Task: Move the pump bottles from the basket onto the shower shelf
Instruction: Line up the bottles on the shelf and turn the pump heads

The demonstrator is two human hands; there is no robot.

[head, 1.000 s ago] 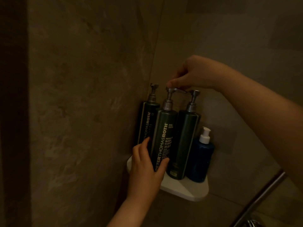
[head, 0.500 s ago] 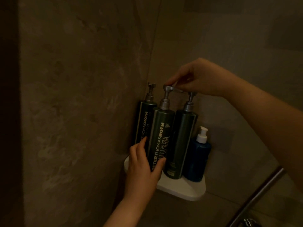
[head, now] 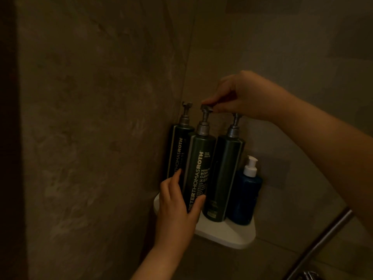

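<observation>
On white shelf (head: 226, 233), dark-green pump bottle (head: 198, 168)

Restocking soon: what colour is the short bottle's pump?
White pump on a blue bottle; head view.

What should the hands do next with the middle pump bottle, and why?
Probably let go, right hand first. The middle pump bottle already stands upright on the white shelf between two matching dark bottles. The right hand pinches its pump head, and the left hand steadies its base, so it seems placed.
</observation>
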